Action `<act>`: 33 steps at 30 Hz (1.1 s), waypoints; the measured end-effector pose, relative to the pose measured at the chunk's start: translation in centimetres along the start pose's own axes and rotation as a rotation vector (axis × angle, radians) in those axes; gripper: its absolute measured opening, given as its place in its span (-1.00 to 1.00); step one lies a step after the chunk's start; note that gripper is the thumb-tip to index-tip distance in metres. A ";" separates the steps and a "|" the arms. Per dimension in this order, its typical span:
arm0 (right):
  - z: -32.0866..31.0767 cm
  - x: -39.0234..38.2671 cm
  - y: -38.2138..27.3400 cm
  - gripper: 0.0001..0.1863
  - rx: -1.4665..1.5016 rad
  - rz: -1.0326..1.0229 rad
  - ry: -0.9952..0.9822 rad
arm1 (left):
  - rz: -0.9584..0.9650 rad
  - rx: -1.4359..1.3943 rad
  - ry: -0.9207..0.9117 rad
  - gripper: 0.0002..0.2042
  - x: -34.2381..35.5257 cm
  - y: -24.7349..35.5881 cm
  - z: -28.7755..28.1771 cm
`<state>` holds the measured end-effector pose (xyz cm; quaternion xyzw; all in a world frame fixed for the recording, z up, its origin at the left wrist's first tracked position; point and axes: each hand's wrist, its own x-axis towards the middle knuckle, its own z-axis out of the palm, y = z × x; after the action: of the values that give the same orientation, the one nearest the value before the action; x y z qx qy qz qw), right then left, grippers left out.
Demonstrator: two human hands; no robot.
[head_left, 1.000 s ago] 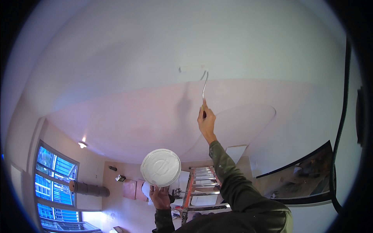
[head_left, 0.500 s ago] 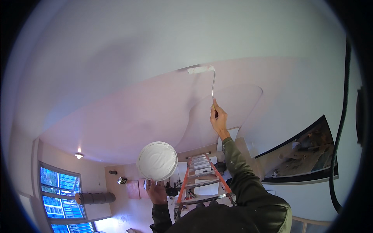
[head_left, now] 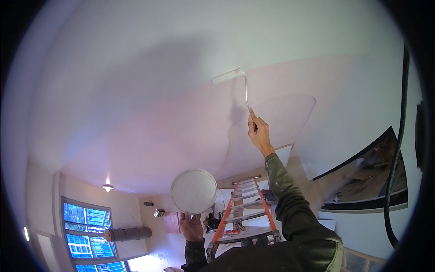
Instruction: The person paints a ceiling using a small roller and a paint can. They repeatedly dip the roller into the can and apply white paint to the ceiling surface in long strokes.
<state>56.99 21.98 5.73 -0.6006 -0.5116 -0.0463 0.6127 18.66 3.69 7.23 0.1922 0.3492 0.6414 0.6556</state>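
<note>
The right hand (head_left: 259, 131) is raised toward the far side, its fingers curled closed around the handle (head_left: 252, 119) of a paint roller, the index finger stretched along it. A thin bent metal rod runs from the grip to the white roller sleeve (head_left: 226, 76), which lies slantwise at the ceiling (head_left: 176, 127), along the border between its white far part and its pink near part; whether it presses on the surface is hard to tell. Nearer and to the left, the left hand (head_left: 192, 226) holds up a round tub (head_left: 194, 192) by its near edge, the fingers slightly spread against it; the thumb's place cannot be made out. The tub's round face is whitish. Both arms wear dark green sleeves. Just right of the tub, lower down, stands a ladder (head_left: 247, 204) with orange rails and metal rungs. Far to the left are a lit lamp (head_left: 108, 187), a window (head_left: 90, 226) and a grey cylinder (head_left: 128, 234) in front of it. To the right, a dark-edged panel (head_left: 367, 177) sits behind a black cable (head_left: 398, 149).
</note>
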 end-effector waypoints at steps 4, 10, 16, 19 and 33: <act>-0.1 1.2 0.0 -0.53 0.013 -0.027 0.014 | 0.011 0.001 -0.045 -0.58 0.4 0.3 0.1; -0.4 6.4 -3.7 -0.45 0.056 -0.042 0.023 | 0.022 -0.004 -0.021 -0.60 0.3 0.1 -0.3; 0.2 3.1 -1.1 -0.55 0.020 -0.052 0.038 | 0.021 -0.016 -0.045 -0.62 0.2 0.2 0.0; 0.6 0.5 0.4 -0.54 0.009 -0.024 0.039 | 0.023 -0.023 -0.052 -0.62 0.2 0.3 0.1; -7.6 3.3 -1.1 -0.57 -0.124 -0.090 -0.164 | 0.016 -0.030 -0.051 -0.64 0.5 0.3 -0.1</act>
<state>62.13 17.56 10.64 -0.6155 -0.5828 -0.0563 0.5276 18.33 4.18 7.24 0.2015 0.3211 0.6465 0.6620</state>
